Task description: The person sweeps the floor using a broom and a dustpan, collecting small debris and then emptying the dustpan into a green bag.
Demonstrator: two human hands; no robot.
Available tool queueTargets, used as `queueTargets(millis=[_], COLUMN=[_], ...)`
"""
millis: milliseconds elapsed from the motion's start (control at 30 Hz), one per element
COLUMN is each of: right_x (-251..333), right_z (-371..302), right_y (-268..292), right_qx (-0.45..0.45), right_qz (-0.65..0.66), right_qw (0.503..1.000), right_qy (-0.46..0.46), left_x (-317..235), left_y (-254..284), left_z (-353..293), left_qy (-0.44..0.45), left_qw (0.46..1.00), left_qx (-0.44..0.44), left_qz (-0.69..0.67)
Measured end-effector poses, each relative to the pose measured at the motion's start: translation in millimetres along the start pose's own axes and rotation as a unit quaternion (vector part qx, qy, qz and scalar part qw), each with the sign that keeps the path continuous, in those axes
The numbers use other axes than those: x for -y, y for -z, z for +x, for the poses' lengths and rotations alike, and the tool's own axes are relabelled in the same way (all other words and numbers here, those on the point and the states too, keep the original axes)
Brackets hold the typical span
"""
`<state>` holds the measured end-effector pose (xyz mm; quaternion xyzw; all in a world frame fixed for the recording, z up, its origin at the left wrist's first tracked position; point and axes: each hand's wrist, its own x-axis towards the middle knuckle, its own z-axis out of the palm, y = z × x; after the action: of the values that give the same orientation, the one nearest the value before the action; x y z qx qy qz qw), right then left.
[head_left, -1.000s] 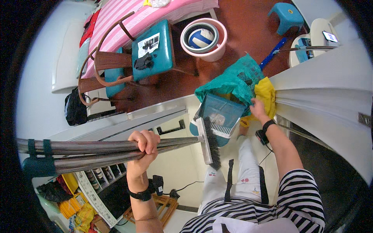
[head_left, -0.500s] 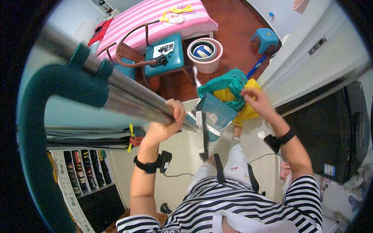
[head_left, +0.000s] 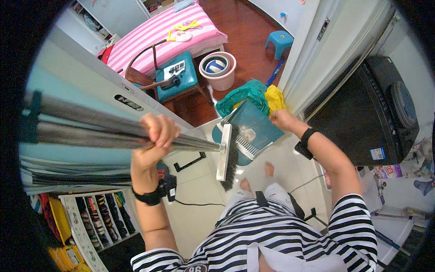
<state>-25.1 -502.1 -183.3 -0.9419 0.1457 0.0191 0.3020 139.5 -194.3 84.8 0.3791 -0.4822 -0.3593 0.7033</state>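
Note:
My left hand (head_left: pixel 158 131) is wrapped round two grey poles held together, the handles of a broom and a dustpan. The broom head (head_left: pixel 224 152), white with dark bristles, hangs at the pole's end beside the teal dustpan (head_left: pixel 263 122). Greyish litter (head_left: pixel 247 133) lies in the pan, near its white comb teeth. The pan is tilted against a green plastic bag (head_left: pixel 247 96) with a yellow bag (head_left: pixel 274 99) at its right. My right hand (head_left: pixel 283 120) is closed at the pan's right edge, below the yellow bag; what its fingers pinch is hidden.
Beyond the doorway stand a teal-seated chair (head_left: pixel 179 81), a pink bucket (head_left: pixel 222 81) holding a ball, a blue stool (head_left: pixel 280 41) and a pink-striped bed (head_left: pixel 149 41). A black appliance (head_left: pixel 358 118) is on the right, a shoe rack (head_left: pixel 102 217) at lower left. My bare feet are below.
My left hand has moved left and the poles lie flatter. My right hand has come down and left to the pan's edge, its fingers curling in. The view has shifted.

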Motion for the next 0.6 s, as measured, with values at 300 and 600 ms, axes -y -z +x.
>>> queueTargets(millis=[300, 600], right_x=[-65, -100], right_z=[72, 140], right_y=[-54, -69], right_qx=[-0.059, 0.108], right_qz=[-0.021, 0.019], right_qw=[0.997, 0.988], right_qy=[0.038, 0.105], left_x=[-16, -12], left_y=[4, -3], left_z=[15, 41], left_qy=[-0.009, 0.002], left_qw=[0.998, 0.981], left_qx=[-0.04, -0.175], left_qz=[0.055, 0.082])
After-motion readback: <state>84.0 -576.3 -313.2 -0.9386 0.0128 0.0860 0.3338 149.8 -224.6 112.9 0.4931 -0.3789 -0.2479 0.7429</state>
